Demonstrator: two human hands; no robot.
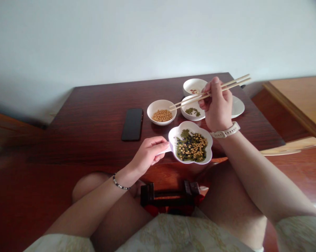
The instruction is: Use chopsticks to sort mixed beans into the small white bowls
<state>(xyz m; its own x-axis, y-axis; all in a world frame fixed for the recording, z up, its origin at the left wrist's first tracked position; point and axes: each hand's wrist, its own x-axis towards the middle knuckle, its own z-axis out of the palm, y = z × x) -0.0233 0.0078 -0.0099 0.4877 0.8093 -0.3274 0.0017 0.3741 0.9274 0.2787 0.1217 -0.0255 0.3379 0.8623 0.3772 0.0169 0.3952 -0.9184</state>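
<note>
My left hand (149, 153) pinches the short handle of a white flower-shaped dish (209, 147) at the table's near edge; the dish holds mixed yellow, green and dark beans. My right hand (217, 105), a white watch on its wrist, is closed round a pair of wooden chopsticks (209, 92). Their tips hang over the rim of a white bowl of yellow soybeans (161, 111). Behind my right hand sit a white bowl with a few green beans (191, 112) and a farther white bowl (193, 85) with a few reddish beans.
A black phone (132, 123) lies face up on the dark wooden table (95, 115), left of the bowls. A white plate (238, 106) is partly hidden behind my right hand. A light wooden board (297, 101) stands at the right. My knees are under the table's near edge.
</note>
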